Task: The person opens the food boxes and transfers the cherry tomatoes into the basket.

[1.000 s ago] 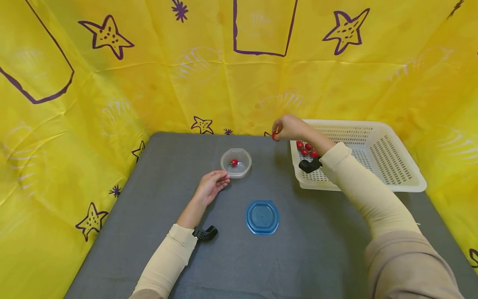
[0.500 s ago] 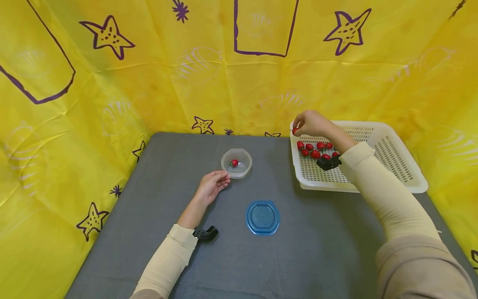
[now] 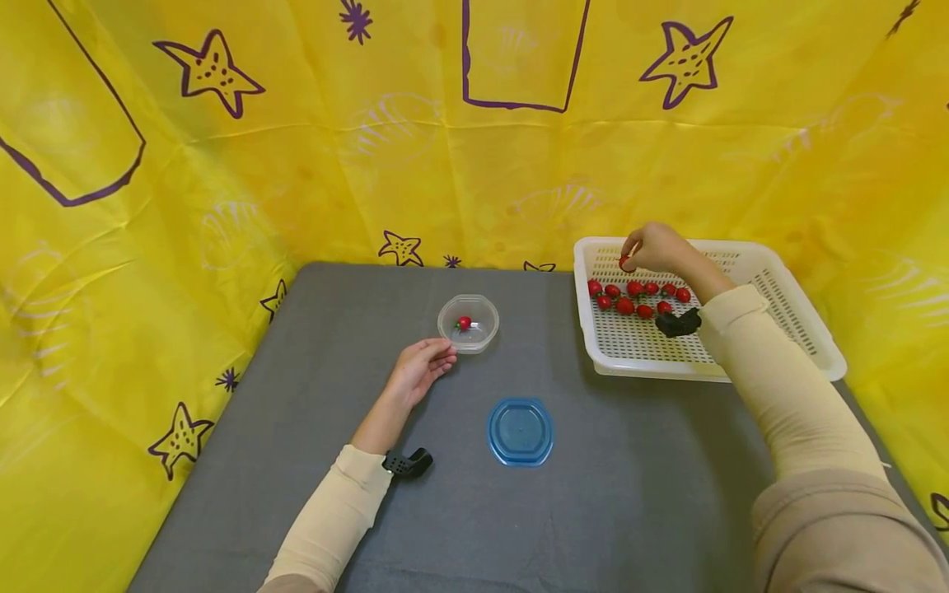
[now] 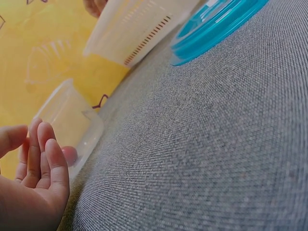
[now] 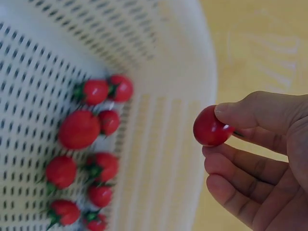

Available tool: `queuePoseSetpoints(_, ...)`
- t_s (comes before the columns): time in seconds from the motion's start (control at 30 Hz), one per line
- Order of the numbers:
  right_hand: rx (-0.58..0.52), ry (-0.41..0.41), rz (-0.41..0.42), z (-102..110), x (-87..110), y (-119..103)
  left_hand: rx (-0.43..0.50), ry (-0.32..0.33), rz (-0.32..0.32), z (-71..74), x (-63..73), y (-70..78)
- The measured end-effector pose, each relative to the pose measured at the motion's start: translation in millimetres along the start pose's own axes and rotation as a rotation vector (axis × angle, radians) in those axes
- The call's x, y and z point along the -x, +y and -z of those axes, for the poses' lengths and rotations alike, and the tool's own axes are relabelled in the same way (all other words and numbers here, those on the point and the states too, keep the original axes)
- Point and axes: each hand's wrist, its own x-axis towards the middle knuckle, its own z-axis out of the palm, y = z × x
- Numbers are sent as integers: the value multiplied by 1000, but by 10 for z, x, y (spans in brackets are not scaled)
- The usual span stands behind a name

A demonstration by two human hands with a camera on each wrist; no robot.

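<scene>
My left hand (image 3: 421,368) holds the near rim of a small clear plastic container (image 3: 485,317), thumb and fingertips at its edge. Inside lies one cherry tomato (image 3: 464,323), partly seen behind the fingers in the left wrist view. Above the far left part of a white perforated basket (image 3: 623,362), my right hand (image 3: 662,247) pinches another cherry tomato (image 5: 209,127) between thumb and fingers. Several more cherry tomatoes (image 5: 79,129), some showing green stems, lie on the basket floor below that hand.
A blue lid (image 3: 521,432) lies flat on the grey tablecloth (image 3: 593,511), nearer than the container. The basket stands at the back right of the table. Yellow patterned cloth (image 3: 415,181) hangs behind and along both sides.
My right hand has moved right with the cherry tomato, from the gap between container and basket to over the basket. The left hand and container have stayed in place.
</scene>
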Motion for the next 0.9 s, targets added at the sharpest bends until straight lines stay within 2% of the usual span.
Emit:
queuePoseSetpoints(0.5,35,11,-98,-14,80,519,6,-23,-8,20,3,0)
queuePoseSetpoints(0.73,70,-36,-164,-43,166,720,22,-7,-3,22,4,-3)
queuePoseSetpoints(0.9,102,-61,-168,-80,202,883,13,-4,-1,21,2,-6)
